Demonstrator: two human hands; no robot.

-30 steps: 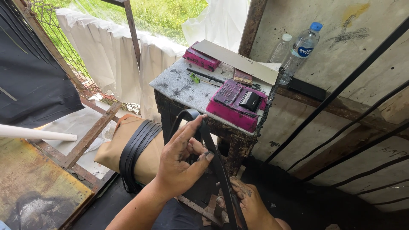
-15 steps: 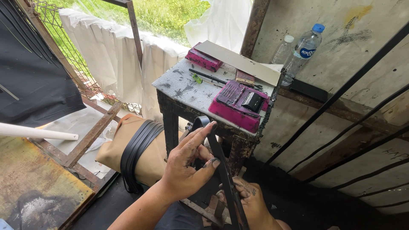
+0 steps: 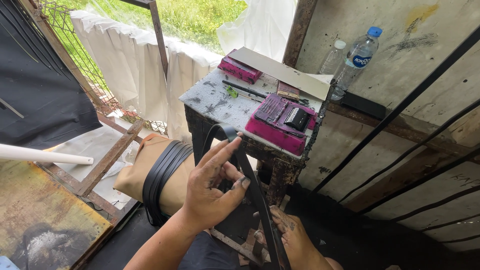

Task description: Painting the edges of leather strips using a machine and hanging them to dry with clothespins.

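My left hand (image 3: 212, 187) is raised in the middle of the view and pinches a long black strap (image 3: 252, 185) between thumb and fingers, just under the strap's looped top. From there the strap runs down to my right hand (image 3: 290, 237), low in the frame, whose fingers close around its lower part. Both hands are smudged black. Behind them stands a small worn table (image 3: 220, 100) with a magenta tray (image 3: 280, 122) holding a small black tool.
A tan cushion wrapped with several black straps (image 3: 162, 172) lies left of my hands. On the table are a second magenta box (image 3: 240, 70), a grey board (image 3: 285, 72) and two plastic bottles (image 3: 357, 60). Black straps hang across the wall at right. A rusty metal sheet (image 3: 42, 220) sits at lower left.
The view has shifted a little and my left hand's fingers have spread slightly on the strap loop. My right hand stays low on the strap.
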